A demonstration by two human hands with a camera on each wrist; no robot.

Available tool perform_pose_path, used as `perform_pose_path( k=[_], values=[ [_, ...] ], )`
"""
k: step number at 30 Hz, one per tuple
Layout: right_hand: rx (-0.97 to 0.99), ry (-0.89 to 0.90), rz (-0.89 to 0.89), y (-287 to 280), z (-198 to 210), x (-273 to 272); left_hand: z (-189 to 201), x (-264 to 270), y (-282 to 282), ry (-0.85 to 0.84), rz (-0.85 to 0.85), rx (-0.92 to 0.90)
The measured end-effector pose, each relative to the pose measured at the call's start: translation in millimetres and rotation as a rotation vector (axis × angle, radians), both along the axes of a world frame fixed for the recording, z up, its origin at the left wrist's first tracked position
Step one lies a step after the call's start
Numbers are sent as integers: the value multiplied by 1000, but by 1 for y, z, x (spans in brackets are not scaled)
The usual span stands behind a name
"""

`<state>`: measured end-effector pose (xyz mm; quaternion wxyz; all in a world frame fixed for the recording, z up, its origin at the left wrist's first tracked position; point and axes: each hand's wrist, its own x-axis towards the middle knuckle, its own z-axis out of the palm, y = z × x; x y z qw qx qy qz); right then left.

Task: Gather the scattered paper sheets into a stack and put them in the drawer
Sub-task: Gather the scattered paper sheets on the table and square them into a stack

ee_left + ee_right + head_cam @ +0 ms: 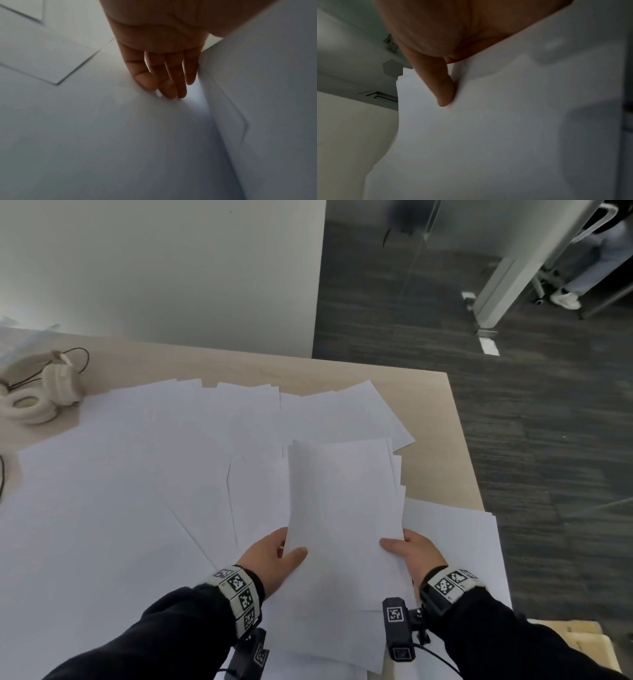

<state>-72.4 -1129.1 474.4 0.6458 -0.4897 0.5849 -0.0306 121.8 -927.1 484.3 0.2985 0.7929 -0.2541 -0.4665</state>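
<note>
both hands are holding a partly gathered stack of paper (pixel 346 508) above the near right corner of the desk (pixel 428 405), its long axis running from the near edge toward the far edge and its far end bending upward. the left hand (pixel 270 559) is pinching the stack's near left corner, thumb lying on top and fingers (pixel 171 75) reaching straight underneath, where in the left wrist view they are touching the flat sheets below. the right hand (pixel 414 556) is pinching the near right corner, thumb on top; in the right wrist view one finger (pixel 440 86) is pressing against the underside, and the other fingers are hidden. the stack's edges are stepping out unevenly along its right side, so it is not yet squared. the loose sheets (pixel 137 474) are lying overlapped across the middle of the desk, reaching toward its left edge and far edge, well to the left of and beyond the grip; more sheets are lying under the stack at the near edge. the left hand is therefore the nearer one to most of what remains, and the likely next reach is leftward and away while the right hand is keeping the stack. headphones (pixel 37 395) are resting near the far left corner, just beside the sheets. no drawer is showing in any view.
</note>
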Motion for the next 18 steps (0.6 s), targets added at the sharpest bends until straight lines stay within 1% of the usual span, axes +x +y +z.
perform_pose_path(
  k=[2,3,5,7,10,13,16,18],
  values=[
    [86,-33,-3,2,2,-3,-3,-4,-2,-85,-139,-33],
    [94,-28,45,4,3,-5,-4,-8,-3,-166,-237,-18],
    [2,26,187,7,5,-7,-7,-17,-4,-321,-373,82],
    [-120,87,237,4,6,-11,-8,-22,-3,-395,-414,179],
    [-192,91,173,-5,8,-24,-8,-26,1,-417,-409,223],
    [-200,78,91,-19,16,-43,-11,-26,3,-448,-364,251],
    [-216,54,-1,-33,25,-62,-10,-30,0,-491,-277,276],
    [-237,53,-44,-42,27,-75,-6,-34,-5,-481,-219,293]
  ],
)
